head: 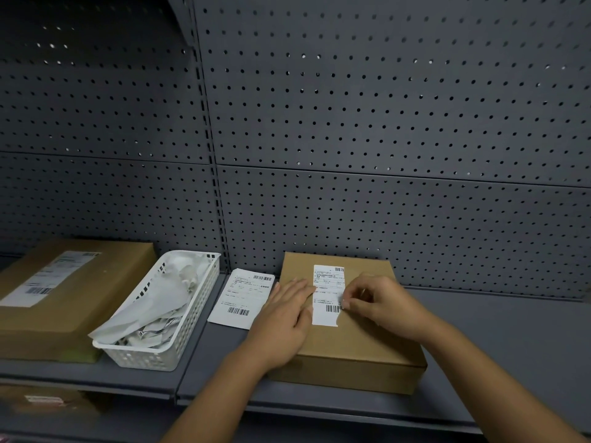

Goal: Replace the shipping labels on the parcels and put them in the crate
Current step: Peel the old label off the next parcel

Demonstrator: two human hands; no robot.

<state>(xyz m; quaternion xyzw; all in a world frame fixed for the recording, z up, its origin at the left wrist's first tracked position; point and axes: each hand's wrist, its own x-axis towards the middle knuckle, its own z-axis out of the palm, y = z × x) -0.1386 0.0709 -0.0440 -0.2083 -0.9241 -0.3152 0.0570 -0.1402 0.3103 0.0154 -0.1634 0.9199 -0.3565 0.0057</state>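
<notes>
Presently the right hand (380, 306) pinches the right edge of the white, barcoded shipping label (327, 294), lying just left of that pinch atop the flat brown parcel (351, 343); the left hand (284, 318) rests flat beside it, fingers straight.

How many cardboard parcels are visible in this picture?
3. One parcel lies at the left end of the shelf. A second parcel lies at its centre. A third parcel, blurred, seems to sit below, at bottom left. More may be hidden.
</notes>
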